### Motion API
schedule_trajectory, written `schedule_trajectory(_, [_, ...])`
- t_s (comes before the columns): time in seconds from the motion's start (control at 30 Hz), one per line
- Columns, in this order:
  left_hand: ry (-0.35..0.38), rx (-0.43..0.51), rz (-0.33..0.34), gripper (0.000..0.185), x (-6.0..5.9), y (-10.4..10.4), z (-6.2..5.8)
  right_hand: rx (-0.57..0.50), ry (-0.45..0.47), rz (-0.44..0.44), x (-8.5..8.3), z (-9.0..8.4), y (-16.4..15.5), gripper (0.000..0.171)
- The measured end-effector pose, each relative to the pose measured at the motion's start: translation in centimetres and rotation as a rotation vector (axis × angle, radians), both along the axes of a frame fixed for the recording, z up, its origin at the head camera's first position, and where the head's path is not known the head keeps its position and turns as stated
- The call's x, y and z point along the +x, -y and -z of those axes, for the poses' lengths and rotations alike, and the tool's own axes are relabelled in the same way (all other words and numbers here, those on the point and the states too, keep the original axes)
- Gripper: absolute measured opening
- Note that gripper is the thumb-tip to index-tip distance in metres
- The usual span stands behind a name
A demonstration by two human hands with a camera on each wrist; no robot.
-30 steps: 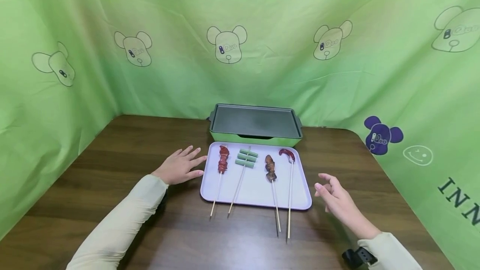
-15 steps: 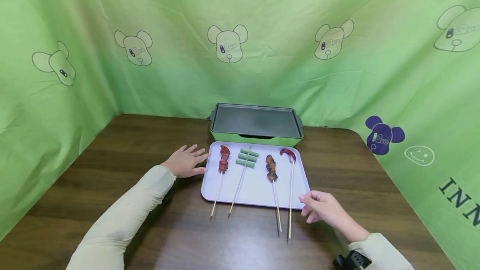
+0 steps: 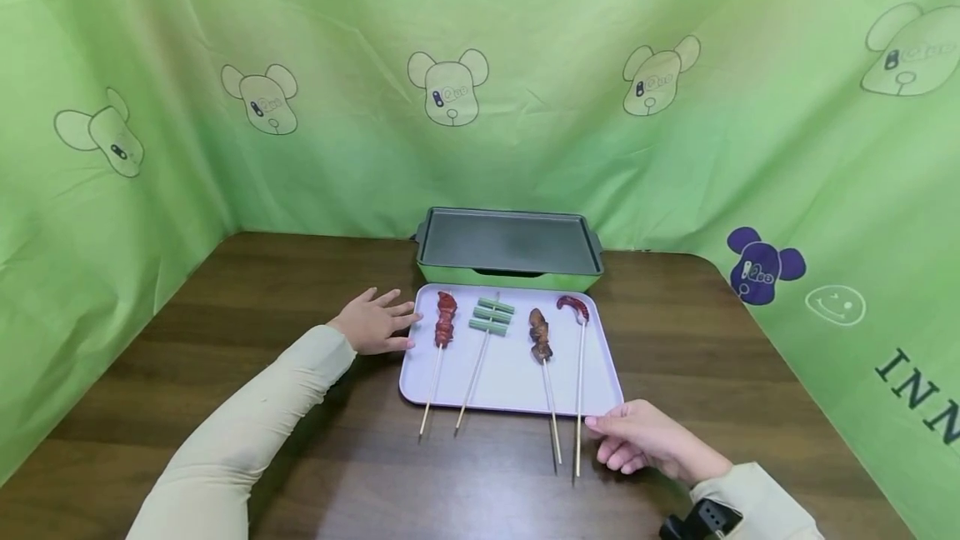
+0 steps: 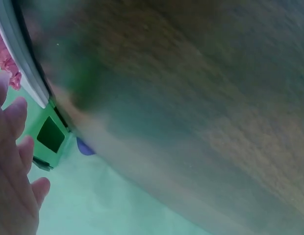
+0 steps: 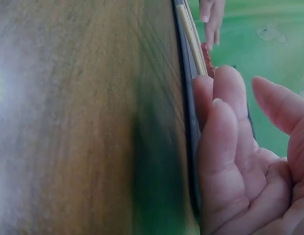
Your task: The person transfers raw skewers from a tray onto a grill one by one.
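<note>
A pale lilac tray (image 3: pixel 498 386) on the wooden table carries several food skewers, their sticks jutting past its front edge. From left come a red meat skewer (image 3: pixel 445 319), a skewer of green pieces (image 3: pixel 490 317), a brown meat skewer (image 3: pixel 540 335) and one with a curled dark-red piece (image 3: pixel 574 307) on top. At the tray's left rim my left hand (image 3: pixel 375 322) lies with its fingers spread. My right hand (image 3: pixel 647 438) is at the front right corner, beside the rightmost stick (image 3: pixel 579 407). In the right wrist view, thumb (image 5: pixel 277 105) and bent fingers stand apart, nothing between them.
Behind the tray stands a green grill (image 3: pixel 517 280) with a dark flat plate (image 3: pixel 510 242) on top. The brown table (image 3: pixel 315 457) meets a green curtain (image 3: pixel 337 157) printed with bear heads at the back and sides.
My right hand has moved left and toward me, from right of the tray to its front corner. My left hand has shifted slightly right to the rim. The skewers stay in place.
</note>
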State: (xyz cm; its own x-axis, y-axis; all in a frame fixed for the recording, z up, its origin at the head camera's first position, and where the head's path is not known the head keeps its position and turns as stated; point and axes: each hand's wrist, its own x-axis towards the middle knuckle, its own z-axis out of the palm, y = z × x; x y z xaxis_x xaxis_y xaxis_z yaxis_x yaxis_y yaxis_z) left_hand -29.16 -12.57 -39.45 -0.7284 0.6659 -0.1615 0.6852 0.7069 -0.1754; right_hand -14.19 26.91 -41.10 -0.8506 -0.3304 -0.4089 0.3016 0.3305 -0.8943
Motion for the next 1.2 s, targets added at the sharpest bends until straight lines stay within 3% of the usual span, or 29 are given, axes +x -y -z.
schedule_trajectory(0.3, [0.084, -0.035, -0.033, 0.059, 0.0, 0.3, 0.8, 0.019, -0.010, 0.001, 0.4, 1.7, 1.3, 0.018])
schedule_trajectory(0.7, [-0.004, -0.086, 0.035, 0.070, 0.2, 0.1, 0.8, 0.070, -0.091, 0.079, 0.5, 2.3, 2.9, 0.016])
schedule_trajectory(1.2, [0.020, -0.074, 0.023, 0.068, 0.5, 0.4, 1.0, -0.031, -0.069, 0.101, 0.3, 1.6, 2.4, 0.013])
